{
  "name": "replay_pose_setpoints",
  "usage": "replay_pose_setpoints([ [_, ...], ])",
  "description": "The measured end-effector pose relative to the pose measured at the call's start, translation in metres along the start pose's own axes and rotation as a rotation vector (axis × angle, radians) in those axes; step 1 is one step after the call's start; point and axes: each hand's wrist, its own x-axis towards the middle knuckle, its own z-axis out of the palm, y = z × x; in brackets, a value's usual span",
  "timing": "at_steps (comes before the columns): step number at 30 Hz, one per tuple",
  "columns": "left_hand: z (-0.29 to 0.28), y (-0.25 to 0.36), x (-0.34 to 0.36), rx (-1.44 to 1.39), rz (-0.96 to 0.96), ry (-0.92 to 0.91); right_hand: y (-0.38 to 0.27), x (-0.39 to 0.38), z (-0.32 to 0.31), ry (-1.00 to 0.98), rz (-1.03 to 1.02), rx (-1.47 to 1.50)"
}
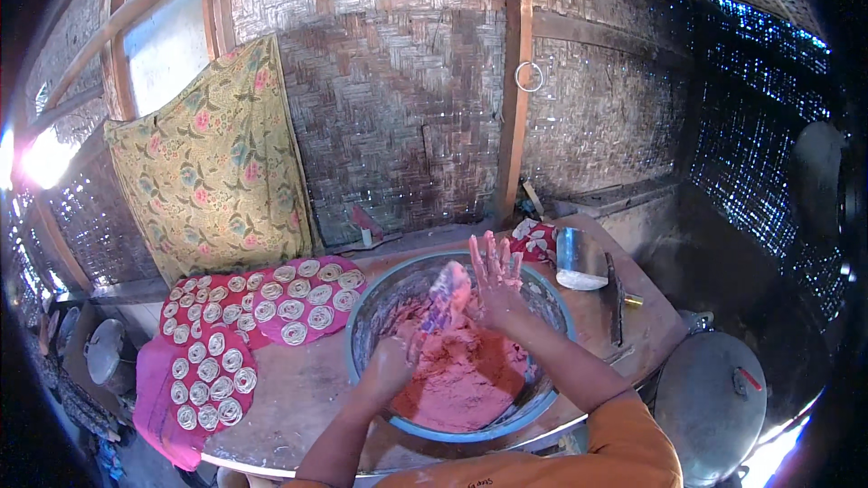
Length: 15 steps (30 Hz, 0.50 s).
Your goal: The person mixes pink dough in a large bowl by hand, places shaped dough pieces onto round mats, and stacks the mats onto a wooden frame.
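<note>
A wide blue basin point(367, 398) on the wooden table holds pink, crumbly dough point(457, 384). My left hand point(398, 361) is closed at the basin's left side, gripping a dough-smeared pink, white and purple object point(449, 294) that rises above the mixture; I cannot make out exactly what it is. My right hand point(496, 294) is raised over the right part of the basin, fingers spread and coated with pink dough, holding nothing.
Pink cloths point(163, 425) bearing several pale coiled rounds point(208, 370) lie left on the table point(271, 434). A metal cylinder point(580, 258), dark long-handled tool point(616, 307) and patterned red cloth point(533, 239) sit right. A large lidded pot point(701, 398) stands beyond. A woven wall point(398, 126) backs the table.
</note>
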Motion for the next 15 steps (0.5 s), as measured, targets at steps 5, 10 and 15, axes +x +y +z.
replay_pose_setpoints([
  [5,0.041,-0.043,-0.01,0.065,0.216,-0.061,0.003,-0.004,0.028,0.283,-0.15,-0.204],
  [10,-0.018,-0.009,0.003,0.12,0.129,0.085,-0.001,-0.013,0.007,0.228,-0.466,-0.36],
  [15,-0.038,-0.032,0.029,0.282,0.156,-0.08,-0.014,-0.02,0.013,0.205,-0.487,-0.325],
])
